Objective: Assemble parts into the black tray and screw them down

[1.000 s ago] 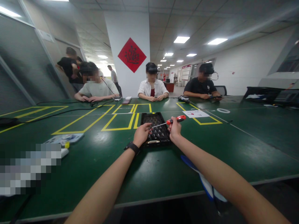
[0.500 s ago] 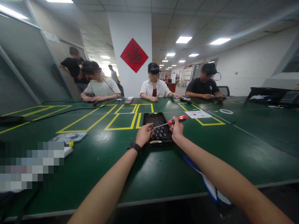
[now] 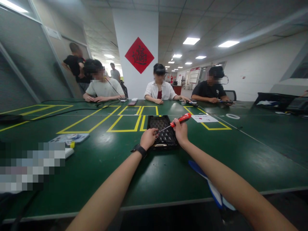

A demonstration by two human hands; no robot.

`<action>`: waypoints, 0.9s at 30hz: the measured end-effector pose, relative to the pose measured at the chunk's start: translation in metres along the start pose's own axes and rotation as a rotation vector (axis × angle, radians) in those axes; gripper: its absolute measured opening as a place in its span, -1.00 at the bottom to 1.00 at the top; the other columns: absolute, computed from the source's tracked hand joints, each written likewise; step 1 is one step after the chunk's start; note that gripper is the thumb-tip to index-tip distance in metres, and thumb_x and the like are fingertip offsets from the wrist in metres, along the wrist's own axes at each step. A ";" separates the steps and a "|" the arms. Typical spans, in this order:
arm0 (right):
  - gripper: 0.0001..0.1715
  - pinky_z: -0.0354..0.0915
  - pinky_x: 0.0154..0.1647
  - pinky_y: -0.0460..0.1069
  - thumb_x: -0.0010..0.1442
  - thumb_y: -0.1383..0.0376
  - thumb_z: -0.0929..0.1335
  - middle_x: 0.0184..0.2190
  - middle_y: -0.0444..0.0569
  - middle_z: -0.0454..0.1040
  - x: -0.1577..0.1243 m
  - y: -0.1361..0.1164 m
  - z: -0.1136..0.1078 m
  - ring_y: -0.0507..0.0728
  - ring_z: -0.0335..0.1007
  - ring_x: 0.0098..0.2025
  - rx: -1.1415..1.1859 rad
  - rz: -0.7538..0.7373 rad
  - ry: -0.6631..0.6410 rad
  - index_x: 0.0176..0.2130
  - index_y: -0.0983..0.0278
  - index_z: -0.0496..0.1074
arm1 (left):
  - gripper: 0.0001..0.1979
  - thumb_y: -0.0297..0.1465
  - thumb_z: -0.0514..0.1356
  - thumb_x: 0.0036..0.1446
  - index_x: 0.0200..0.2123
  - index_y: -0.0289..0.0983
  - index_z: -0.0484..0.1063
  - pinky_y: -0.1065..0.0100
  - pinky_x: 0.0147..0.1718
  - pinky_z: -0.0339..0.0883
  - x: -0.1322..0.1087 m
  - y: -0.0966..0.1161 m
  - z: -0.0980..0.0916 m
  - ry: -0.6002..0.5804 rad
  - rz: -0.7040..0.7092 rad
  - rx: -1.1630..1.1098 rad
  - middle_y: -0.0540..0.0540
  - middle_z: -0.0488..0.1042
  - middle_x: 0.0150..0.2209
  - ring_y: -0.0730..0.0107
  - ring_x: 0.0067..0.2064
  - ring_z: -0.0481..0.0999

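Observation:
A screwdriver [image 3: 181, 120] with a red and black handle is gripped by my right hand [image 3: 180, 131], its thin metal shaft slanting down to the left. The fingers of my left hand [image 3: 149, 137] are closed at the tip of that shaft; whether they pinch a small bit there is too fine to make out. Under both hands lies an opened black case [image 3: 166, 122] with rows of small silvery pieces, probably bits, in its slots. A dark band [image 3: 139, 150] circles my left wrist.
Yellow tape outlines [image 3: 125, 131] mark the green table [image 3: 154, 179]. A white paper [image 3: 204, 118] and a white ring [image 3: 232, 116] lie right of the case. A blue-and-white object [image 3: 211, 186] lies under my right forearm. Several people sit or stand across the table.
The screwdriver's handle has tilted up more steeply, and my right hand has shifted slightly left and up. My left hand stays at the shaft's tip. The view has shifted a little.

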State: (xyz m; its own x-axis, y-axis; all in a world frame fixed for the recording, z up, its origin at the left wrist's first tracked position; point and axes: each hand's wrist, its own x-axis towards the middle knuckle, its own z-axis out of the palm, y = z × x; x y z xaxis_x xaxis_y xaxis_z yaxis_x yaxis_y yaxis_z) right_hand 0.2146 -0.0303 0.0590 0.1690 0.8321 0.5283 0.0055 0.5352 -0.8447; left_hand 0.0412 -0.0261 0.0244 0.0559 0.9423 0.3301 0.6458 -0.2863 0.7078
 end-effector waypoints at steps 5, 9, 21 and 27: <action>-0.61 0.07 -0.55 -0.11 0.15 0.09 0.22 -0.68 -0.18 0.22 0.001 -0.002 0.000 -0.02 0.14 -0.61 -0.068 -0.135 -0.037 -0.53 0.30 0.29 | -0.64 -0.52 0.19 0.00 -0.07 -0.31 0.43 0.42 -0.27 0.36 0.003 -0.003 0.002 -0.039 -0.026 -0.066 -0.14 0.56 -0.28 0.33 -0.23 0.53; -0.63 0.07 -0.56 -0.11 0.15 0.11 0.22 -0.69 -0.18 0.21 0.006 0.003 -0.002 -0.03 0.13 -0.62 -0.051 -0.126 -0.035 -0.54 0.30 0.29 | -0.63 -0.55 0.20 -0.02 -0.08 -0.31 0.43 0.40 -0.27 0.37 0.006 -0.008 0.005 -0.046 -0.035 -0.136 -0.14 0.57 -0.29 0.34 -0.23 0.53; -0.62 0.14 -0.50 -0.12 0.14 0.07 0.24 -0.69 -0.19 0.24 -0.001 -0.003 -0.002 -0.03 0.18 -0.60 -0.102 -0.161 -0.039 -0.52 0.31 0.30 | -0.66 -0.54 0.16 0.01 -0.09 -0.31 0.44 0.40 -0.27 0.38 0.007 -0.013 0.008 -0.036 0.030 -0.145 -0.14 0.56 -0.26 0.35 -0.25 0.54; -0.64 0.29 -0.50 -0.11 0.06 0.04 0.30 -0.58 -0.14 0.40 -0.003 0.000 0.006 -0.03 0.30 -0.60 0.125 -0.021 -0.198 -0.34 0.30 0.36 | -0.66 -0.56 0.13 0.00 -0.10 -0.31 0.44 0.39 -0.24 0.38 0.003 -0.007 0.004 -0.025 0.057 -0.064 -0.14 0.56 -0.26 0.34 -0.23 0.53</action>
State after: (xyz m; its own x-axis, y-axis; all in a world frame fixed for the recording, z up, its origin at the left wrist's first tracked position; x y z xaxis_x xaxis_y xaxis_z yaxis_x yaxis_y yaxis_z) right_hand 0.2081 -0.0317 0.0577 -0.0269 0.8263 0.5626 -0.1167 0.5564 -0.8227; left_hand 0.0400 -0.0206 0.0174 0.1104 0.9280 0.3558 0.5913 -0.3491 0.7270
